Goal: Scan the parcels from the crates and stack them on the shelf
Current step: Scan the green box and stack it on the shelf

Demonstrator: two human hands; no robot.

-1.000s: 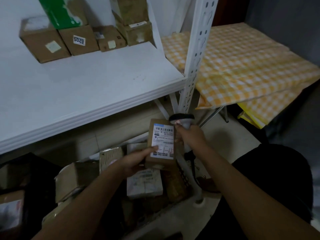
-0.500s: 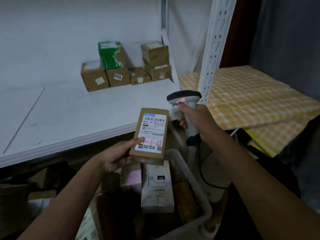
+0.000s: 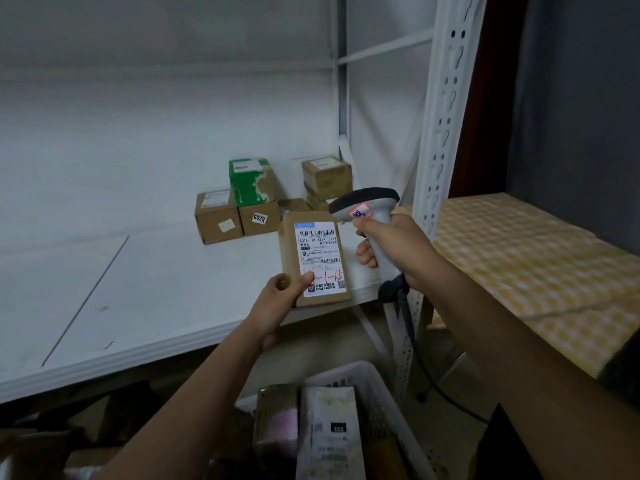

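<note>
Head view: our left hand (image 3: 277, 299) pinches the brown parcel (image 3: 313, 259) by its lower corner, above the shelf (image 3: 145, 289) front edge; our right hand (image 3: 394, 247) grips the scanner (image 3: 372, 216) (aimed past the label, we judge) — tilt its head onto the barcode — then stack by the boxes (image 3: 242, 209) at the back right corner.

Left hand (image 3: 277, 299) pinches a brown parcel (image 3: 313, 261) just above the shelf (image 3: 138, 289) edge, right hand (image 3: 394, 247) grips the scanner (image 3: 372, 216) right beside the parcel.

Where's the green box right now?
In the head view the green box sits at the back right of the white shelf, stacked on a brown box marked 5029, left of two stacked brown boxes.
</note>
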